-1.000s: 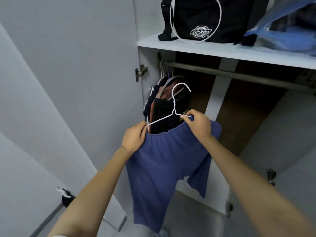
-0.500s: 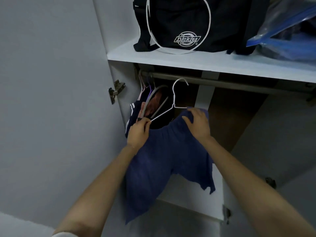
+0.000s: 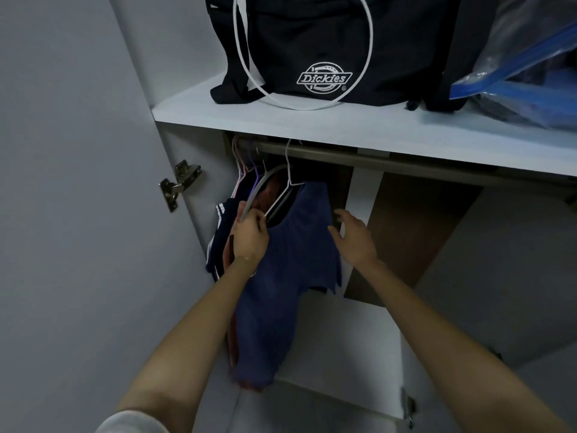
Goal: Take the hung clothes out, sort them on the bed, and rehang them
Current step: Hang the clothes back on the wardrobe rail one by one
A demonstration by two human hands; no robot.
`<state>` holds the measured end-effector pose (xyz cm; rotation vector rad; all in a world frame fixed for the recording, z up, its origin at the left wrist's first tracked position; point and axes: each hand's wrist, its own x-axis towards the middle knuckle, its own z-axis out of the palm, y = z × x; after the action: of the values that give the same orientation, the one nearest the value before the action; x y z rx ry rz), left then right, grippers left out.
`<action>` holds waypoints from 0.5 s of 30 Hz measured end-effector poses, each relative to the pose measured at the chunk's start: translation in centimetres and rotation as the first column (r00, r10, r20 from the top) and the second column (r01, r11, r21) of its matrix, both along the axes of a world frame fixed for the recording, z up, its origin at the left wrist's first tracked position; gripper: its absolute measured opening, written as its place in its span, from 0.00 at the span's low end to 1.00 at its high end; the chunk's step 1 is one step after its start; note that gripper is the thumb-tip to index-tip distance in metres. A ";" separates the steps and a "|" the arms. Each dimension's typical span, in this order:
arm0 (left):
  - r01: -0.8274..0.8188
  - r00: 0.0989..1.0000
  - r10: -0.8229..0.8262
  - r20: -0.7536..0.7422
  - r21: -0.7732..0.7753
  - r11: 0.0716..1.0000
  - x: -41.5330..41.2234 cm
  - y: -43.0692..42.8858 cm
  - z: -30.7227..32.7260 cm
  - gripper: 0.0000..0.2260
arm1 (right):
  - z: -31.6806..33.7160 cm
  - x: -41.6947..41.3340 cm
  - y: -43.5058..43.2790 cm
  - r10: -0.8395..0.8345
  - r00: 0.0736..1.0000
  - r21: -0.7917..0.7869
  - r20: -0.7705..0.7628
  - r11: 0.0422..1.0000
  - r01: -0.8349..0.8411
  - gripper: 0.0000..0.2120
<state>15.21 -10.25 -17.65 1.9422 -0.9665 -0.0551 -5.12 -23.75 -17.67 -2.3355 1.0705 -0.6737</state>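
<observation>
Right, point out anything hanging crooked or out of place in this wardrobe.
The white wire hanger hangs steeply tilted from the rod, its low end pinched in the left grip. The blue shorts on it sit bunched and lopsided, one leg dangling well below the other. Nothing else stands out.

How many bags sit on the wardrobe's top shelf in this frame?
2. A black Dickies bag stands left of centre; a clear plastic bag with a blue strip lies at the right, cut off by the frame. Others may hide behind.
</observation>
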 end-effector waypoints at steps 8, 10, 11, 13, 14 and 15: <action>-0.046 0.997 0.044 0.071 0.026 0.999 -0.2 -0.4 -0.8 0.12 | -0.1 1.6 -1.2 0.060 0.998 0.041 0.026 0.997 -0.061 0.22; -0.104 0.993 0.102 0.066 0.028 0.994 -0.3 -0.5 -0.4 0.10 | -0.2 1.9 -1.1 0.079 0.996 0.054 0.037 0.995 -0.081 0.22; -0.131 0.990 0.129 0.053 0.037 0.991 -0.3 -0.5 -0.2 0.09 | -0.2 2.1 -1.1 0.088 0.995 0.067 0.040 0.994 -0.091 0.22; -0.161 0.987 0.161 0.013 0.074 0.984 -0.3 -0.4 0.2 0.09 | -0.3 2.3 -1.1 0.109 0.993 0.083 0.036 0.990 -0.111 0.22; -0.171 0.985 0.172 0.002 0.088 0.981 -0.2 -0.3 0.3 0.11 | -0.4 2.4 -1.1 0.117 0.993 0.084 0.035 0.989 -0.120 0.22; -0.190 0.982 0.190 0.009 0.102 0.977 -0.1 -0.2 0.3 0.14 | -0.5 2.5 -1.1 0.125 0.992 0.083 0.034 0.988 -0.127 0.22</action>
<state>15.15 -10.47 -17.39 2.1204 -0.7862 0.0041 -2.66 -24.89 -18.13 -2.2912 0.9124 -0.6005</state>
